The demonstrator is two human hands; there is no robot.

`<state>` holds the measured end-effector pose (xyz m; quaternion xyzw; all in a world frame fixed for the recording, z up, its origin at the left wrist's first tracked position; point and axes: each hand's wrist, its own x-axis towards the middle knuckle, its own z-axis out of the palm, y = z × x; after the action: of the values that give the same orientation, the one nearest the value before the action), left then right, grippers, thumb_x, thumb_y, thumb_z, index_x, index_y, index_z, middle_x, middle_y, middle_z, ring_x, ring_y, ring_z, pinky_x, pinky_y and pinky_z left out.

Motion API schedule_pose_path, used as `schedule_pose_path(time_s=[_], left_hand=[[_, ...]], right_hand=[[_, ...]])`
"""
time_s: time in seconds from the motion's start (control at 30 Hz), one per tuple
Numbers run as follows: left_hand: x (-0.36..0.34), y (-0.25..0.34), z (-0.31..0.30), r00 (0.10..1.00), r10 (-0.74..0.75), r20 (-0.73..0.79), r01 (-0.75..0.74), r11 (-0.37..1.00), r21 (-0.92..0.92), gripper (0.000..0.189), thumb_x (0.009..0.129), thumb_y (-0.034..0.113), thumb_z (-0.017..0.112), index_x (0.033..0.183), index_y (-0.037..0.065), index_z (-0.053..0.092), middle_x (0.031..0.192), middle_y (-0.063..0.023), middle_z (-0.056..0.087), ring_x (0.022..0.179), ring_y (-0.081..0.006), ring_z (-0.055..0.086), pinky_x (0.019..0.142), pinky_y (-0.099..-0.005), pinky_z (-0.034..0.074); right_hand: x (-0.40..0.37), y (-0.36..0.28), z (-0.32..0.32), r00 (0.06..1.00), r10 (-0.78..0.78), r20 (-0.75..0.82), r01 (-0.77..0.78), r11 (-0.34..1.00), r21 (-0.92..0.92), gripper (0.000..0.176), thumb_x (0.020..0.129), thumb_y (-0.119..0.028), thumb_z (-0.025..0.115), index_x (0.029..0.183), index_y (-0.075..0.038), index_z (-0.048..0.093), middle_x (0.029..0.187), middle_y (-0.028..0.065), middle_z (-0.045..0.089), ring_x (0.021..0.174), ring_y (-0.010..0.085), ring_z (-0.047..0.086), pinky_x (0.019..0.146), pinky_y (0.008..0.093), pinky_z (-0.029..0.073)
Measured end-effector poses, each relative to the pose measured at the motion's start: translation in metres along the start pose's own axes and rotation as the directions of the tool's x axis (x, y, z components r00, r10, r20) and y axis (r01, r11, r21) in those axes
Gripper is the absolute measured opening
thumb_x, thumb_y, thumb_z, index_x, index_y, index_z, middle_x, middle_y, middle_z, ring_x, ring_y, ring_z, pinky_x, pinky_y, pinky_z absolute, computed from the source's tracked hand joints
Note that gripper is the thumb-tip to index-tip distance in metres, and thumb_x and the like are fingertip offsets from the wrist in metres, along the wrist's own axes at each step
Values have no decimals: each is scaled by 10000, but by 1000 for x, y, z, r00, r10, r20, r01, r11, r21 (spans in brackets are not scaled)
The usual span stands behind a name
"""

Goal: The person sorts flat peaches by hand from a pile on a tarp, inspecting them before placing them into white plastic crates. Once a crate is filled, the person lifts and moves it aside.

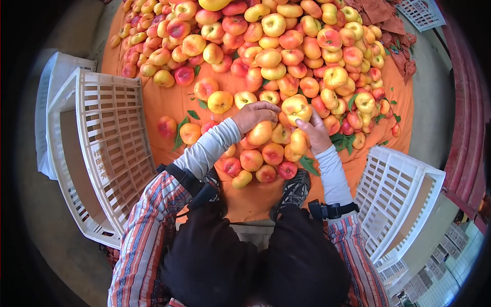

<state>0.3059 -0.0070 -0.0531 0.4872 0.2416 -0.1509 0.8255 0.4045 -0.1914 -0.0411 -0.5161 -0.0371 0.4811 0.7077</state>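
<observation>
- One yellow flat peach point(295, 109) is being held above the middle of the orange cloth point(245, 202).
- The right hand point(317, 134) is grasping that peach, its thumb pressing the near side and its fingers curving round the right; whether the fruit is touching those beneath, I cannot tell.
- The left hand point(253, 116) is bending palm-down over the middle of the orange cloth, its fingertips pointing toward the held peach; an orange-yellow flat peach point(259, 134) is lying beneath it, and I cannot tell whether the hand is gripping it.
- A large heap of flat peaches point(291, 41) is covering the far part of the orange cloth.
- More loose flat peaches point(251, 160) are lying toward its near edge, with green leaves point(308, 165) resting among them.
- Two patterned shoes point(295, 188) are resting at its near edge.
- A white slatted left crate point(110, 138) is flanking its left edge; a white slatted right crate point(388, 199) is standing beside its near right edge.
</observation>
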Motion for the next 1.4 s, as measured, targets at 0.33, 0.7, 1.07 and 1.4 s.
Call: schedule_pose_path(time_s=[0.33,0.7,1.07,1.4], left_hand=[[-9,-3,3,991,-108,78,118,982,-146,426,828,404,566,995,13,579,941,-76,600,907,-139,556,826,-259,444],[-29,-12,-16,980,-2,197,48,972,-230,550,800,267,594,1259,39,394,1165,-84,514,1065,-168,504,890,-303,435],[-50,-30,-20,995,-2,100,69,732,-678,525,789,356,604,1194,68,434,1102,-108,541,1004,-237,546,709,-345,517],[-89,-23,-29,997,-4,79,48,823,-565,406,792,271,612,1091,24,492,972,-124,580,799,-235,609,656,-348,539]], right_hand=[[-4,2,19,920,-338,197,385,694,-609,518,731,-98,663,1193,-29,437,1139,84,506,1016,171,532,836,295,458],[-9,12,23,996,-20,-89,27,997,77,365,844,-212,555,1103,33,481,1070,118,543,955,217,560,824,331,475],[-14,24,42,996,25,-81,-12,987,157,380,895,-155,442,1230,18,390,1166,114,483,1069,194,486,923,301,389],[-26,31,77,968,-217,126,251,860,-444,427,890,-214,465,1226,39,393,1184,172,504,1140,241,466,955,308,352]])
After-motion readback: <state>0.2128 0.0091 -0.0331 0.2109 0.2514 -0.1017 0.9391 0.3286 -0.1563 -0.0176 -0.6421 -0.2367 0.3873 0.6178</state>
